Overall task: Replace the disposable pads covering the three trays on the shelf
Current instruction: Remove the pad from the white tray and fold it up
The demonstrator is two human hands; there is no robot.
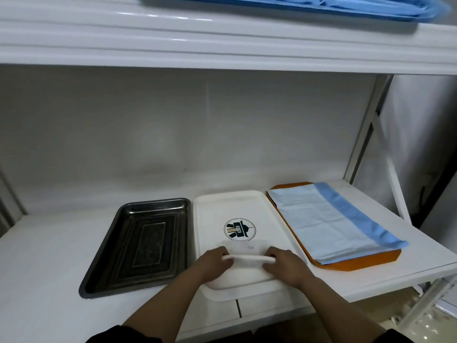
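White tray (269, 209) bears a folded pad (244, 259), gripped by both hands (247, 264).

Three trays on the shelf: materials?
Left tray: looks like stainless steel, dark and mirror-glossy with stamped steps. Middle tray: probably plastic, smooth white, printed logo. Right tray: probably plastic, matte orange, mostly under a blue pad.

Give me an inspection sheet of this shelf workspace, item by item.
Surface: white shelf, three trays side by side.
Job's things: metal tray bare; white tray bare but for a folded white pad; orange tray covered by a blue pad.
Clutter: nothing seen.
Hands: left hand and right hand both grip the folded pad.
Cables: nothing seen.
Surroundings: blue sheets on upper shelf; grey wall behind.
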